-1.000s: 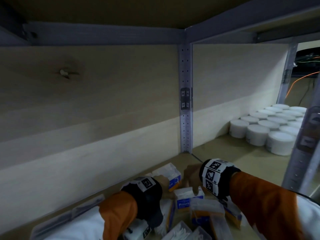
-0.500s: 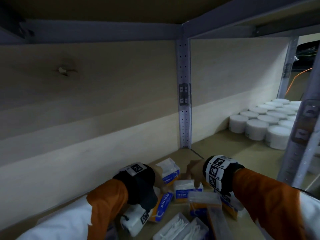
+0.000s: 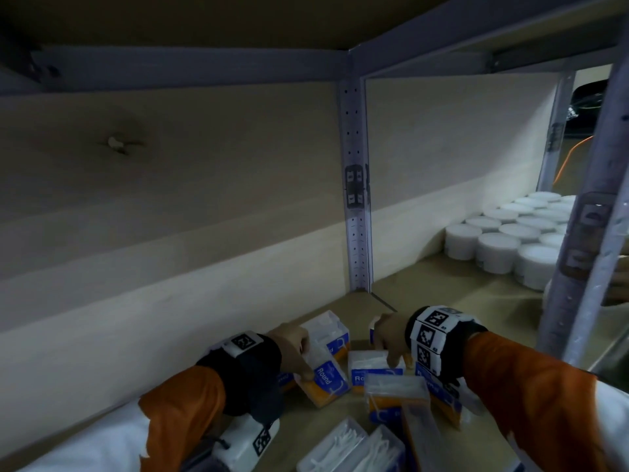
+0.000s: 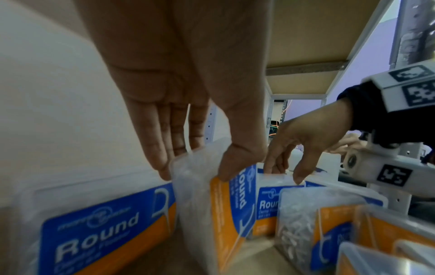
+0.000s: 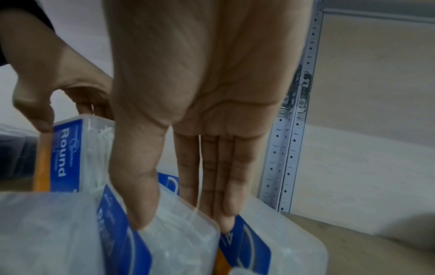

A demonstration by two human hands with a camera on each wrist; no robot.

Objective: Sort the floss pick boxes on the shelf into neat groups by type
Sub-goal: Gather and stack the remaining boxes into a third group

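A dim bay of a grey steel shelving unit fills the view, backed by a pale wooden panel (image 3: pixel 170 206), with a perforated grey metal upright (image 3: pixel 355 199) standing at the back corner. The tan shelf board (image 3: pixel 442 287) runs from that upright toward the camera. To the right of the upright, well apart from the work, stands a block of white round tubs (image 3: pixel 510 240); an orange cable (image 3: pixel 571 155) hangs beyond them.

In front of the upright lies a loose cluster of clear plastic floss pick boxes with blue-and-orange "Round" labels (image 3: pixel 391 396), some upright, some flat, not yet in rows.

Half a second ago the left hand (image 3: pixel 289 345) was beside a box standing near the panel; now it pinches a clear "Round" box (image 4: pixel 212 195) by its top edge, thumb on one face and straight fingers on the other, tilted and drawn slightly toward the camera, left of and nearer than the upright. The right hand (image 3: pixel 388 335) has come down on a second clear "Round" box (image 5: pixel 176 232), thumb and fingertips gripping its top, just in front of the upright.

Both hands seem to be gathering matching "Round" boxes, so the sorting looks early, with most of the cluster untouched.
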